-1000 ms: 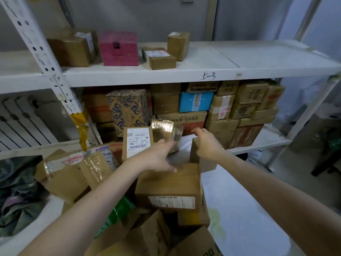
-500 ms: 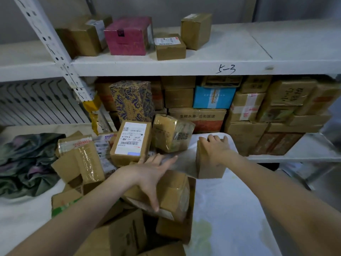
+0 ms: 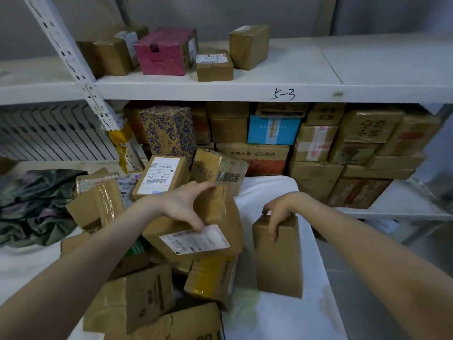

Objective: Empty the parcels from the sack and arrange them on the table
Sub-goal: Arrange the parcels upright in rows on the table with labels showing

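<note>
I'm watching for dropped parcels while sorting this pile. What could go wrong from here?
1. The left hand grips a labelled box that sits tilted on top of the heap; lifting it may let the taped parcel leaning behind it slide down.
2. The right hand holds the tall plain box by its top only, and it stands upright near the table edge, so a nudge could tip it off.

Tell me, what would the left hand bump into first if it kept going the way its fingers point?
Probably the shiny taped box just past the left hand, whose fingers point up and to the right toward it. Depth is hard to judge.
</note>
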`<state>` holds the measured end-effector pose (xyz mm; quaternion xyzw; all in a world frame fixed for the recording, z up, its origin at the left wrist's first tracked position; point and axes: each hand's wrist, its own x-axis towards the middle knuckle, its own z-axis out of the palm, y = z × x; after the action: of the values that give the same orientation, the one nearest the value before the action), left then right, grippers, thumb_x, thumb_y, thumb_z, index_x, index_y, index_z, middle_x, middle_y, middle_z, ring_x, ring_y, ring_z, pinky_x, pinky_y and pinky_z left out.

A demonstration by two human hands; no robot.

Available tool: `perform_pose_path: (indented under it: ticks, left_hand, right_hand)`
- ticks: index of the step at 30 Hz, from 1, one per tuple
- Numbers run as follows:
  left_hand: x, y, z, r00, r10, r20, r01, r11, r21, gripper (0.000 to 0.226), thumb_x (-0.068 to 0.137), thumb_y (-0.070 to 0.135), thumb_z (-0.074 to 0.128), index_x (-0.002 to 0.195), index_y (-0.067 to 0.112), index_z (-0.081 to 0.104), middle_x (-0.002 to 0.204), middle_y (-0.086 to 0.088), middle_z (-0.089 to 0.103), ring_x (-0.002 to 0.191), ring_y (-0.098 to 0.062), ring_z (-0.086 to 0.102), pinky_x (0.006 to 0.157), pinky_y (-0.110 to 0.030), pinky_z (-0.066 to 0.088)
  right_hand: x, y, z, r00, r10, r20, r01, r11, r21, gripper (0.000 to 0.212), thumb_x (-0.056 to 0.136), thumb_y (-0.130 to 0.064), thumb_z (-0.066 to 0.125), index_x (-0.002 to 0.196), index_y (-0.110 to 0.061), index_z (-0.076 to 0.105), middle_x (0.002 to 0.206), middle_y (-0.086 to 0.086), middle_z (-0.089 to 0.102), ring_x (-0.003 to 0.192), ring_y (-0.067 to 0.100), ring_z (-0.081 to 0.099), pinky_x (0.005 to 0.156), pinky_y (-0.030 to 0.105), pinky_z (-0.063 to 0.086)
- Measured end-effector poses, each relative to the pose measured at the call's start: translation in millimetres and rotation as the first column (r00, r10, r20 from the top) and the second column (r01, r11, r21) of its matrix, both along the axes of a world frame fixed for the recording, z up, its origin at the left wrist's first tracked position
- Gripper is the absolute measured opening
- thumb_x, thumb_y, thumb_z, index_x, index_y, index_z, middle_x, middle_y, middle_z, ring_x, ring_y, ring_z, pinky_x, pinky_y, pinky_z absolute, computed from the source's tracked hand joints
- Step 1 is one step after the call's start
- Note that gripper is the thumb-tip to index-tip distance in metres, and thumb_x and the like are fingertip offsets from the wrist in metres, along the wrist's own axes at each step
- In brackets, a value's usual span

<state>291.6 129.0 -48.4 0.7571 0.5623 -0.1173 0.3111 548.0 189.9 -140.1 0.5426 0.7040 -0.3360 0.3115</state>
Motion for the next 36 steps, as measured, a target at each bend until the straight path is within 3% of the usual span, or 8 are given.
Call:
perform_pose_path:
  ticks: [8, 15, 19, 22, 26, 28, 32, 36]
  left_hand:
    - [10.9, -9.1, 3.4, 0.988, 0.054, 0.144, -0.051, 0.998, -0.025, 0.106, 0.074, 0.029, 0.08, 0.152, 0.035, 0.009, 0.15, 0.0, 0.023, 0.137, -0.022, 0.028, 0.103, -0.031, 0.031]
    - [8.0, -21.5, 5.1, 0.99, 0.027, 0.141, -0.023, 0.999, -0.03, 0.107, 0.074, 0.03, 0.08, 0.154, 0.029, 0.01, 0.157, 0.001, 0.018, 0.143, -0.021, 0.022, 0.112, -0.033, 0.025]
    - [5.0, -26.7, 5.2, 0.995, -0.016, 0.099, 0.021, 0.999, -0.046, 0.105, 0.075, 0.028, 0.079, 0.154, 0.028, 0.009, 0.158, 0.002, 0.017, 0.143, -0.02, 0.021, 0.109, -0.031, 0.026]
    - [2.4, -25.7, 9.2, 0.997, -0.037, 0.074, 0.039, 0.999, -0.022, 0.11, 0.072, 0.032, 0.082, 0.153, 0.024, 0.009, 0.158, -0.001, 0.019, 0.142, -0.022, 0.025, 0.111, -0.034, 0.029]
    - [6.7, -21.8, 10.4, 0.99, -0.079, 0.118, 0.081, 0.997, -0.016, 0.118, 0.065, 0.033, 0.086, 0.147, 0.028, 0.002, 0.154, -0.006, 0.026, 0.136, -0.026, 0.033, 0.109, -0.037, 0.037]
    - [11.6, -20.0, 10.9, 0.983, -0.123, 0.133, 0.122, 0.992, 0.019, 0.118, 0.064, 0.031, 0.087, 0.145, 0.028, 0.002, 0.152, -0.008, 0.027, 0.135, -0.027, 0.034, 0.108, -0.038, 0.038]
    - [20.1, -18.0, 6.6, 0.958, -0.133, 0.255, 0.113, 0.989, 0.091, 0.113, 0.067, 0.025, 0.086, 0.148, 0.025, 0.006, 0.152, -0.006, 0.026, 0.139, -0.025, 0.029, 0.107, -0.033, 0.033]
    - [24.9, -23.1, -4.1, 0.906, -0.089, 0.414, -0.093, 0.912, 0.399, 0.114, 0.063, 0.035, 0.087, 0.15, 0.023, 0.014, 0.151, -0.006, 0.025, 0.14, -0.024, 0.028, 0.113, -0.041, 0.03]
  right_hand:
    - [-7.7, -52.5, -45.6, 0.99, -0.102, -0.096, 0.079, 0.973, -0.218, 0.089, 0.065, -0.04, 0.084, 0.142, -0.027, 0.041, 0.146, -0.002, 0.042, 0.135, 0.023, 0.038, 0.111, 0.044, 0.037]
    - [-19.0, -70.1, -49.9, 0.907, -0.121, -0.403, 0.22, 0.953, 0.21, 0.036, 0.089, -0.009, 0.063, 0.124, -0.003, 0.061, 0.128, 0.011, 0.061, 0.117, 0.026, 0.057, 0.095, 0.03, 0.048]
    - [-30.8, -70.8, -9.2, 0.446, -0.415, -0.793, 0.693, 0.721, 0.013, 0.027, 0.099, -0.009, 0.046, 0.12, -0.003, 0.061, 0.122, 0.017, 0.063, 0.1, 0.024, 0.062, 0.078, 0.022, 0.051]
    - [-36.6, -75.9, 33.3, 0.151, -0.521, -0.84, 0.673, 0.676, -0.299, 0.047, 0.096, -0.046, 0.05, 0.135, -0.02, 0.047, 0.136, 0.006, 0.054, 0.12, 0.019, 0.052, 0.107, 0.043, 0.037]
    - [-40.8, -89.3, 57.7, 0.541, -0.342, -0.768, 0.378, 0.915, -0.141, 0.104, 0.07, -0.033, 0.081, 0.151, -0.031, 0.016, 0.146, -0.004, 0.036, 0.133, 0.016, 0.036, 0.111, 0.038, 0.033]
    - [-41.8, -96.1, 56.6, 0.606, -0.275, -0.747, 0.363, 0.931, -0.048, 0.11, 0.068, -0.022, 0.086, 0.15, -0.026, 0.014, 0.14, -0.005, 0.04, 0.131, 0.014, 0.039, 0.106, 0.031, 0.038]
    - [-31.0, -104.6, 46.6, 0.5, -0.299, -0.813, 0.521, 0.854, 0.007, 0.101, 0.071, -0.012, 0.083, 0.147, -0.023, 0.016, 0.13, -0.002, 0.046, 0.126, 0.019, 0.044, 0.099, 0.031, 0.045]
    - [-10.5, -107.0, 43.9, 0.27, -0.476, -0.837, 0.648, 0.733, -0.208, 0.089, 0.063, -0.022, 0.075, 0.139, -0.031, 0.03, 0.13, -0.001, 0.048, 0.121, 0.021, 0.049, 0.101, 0.049, 0.046]
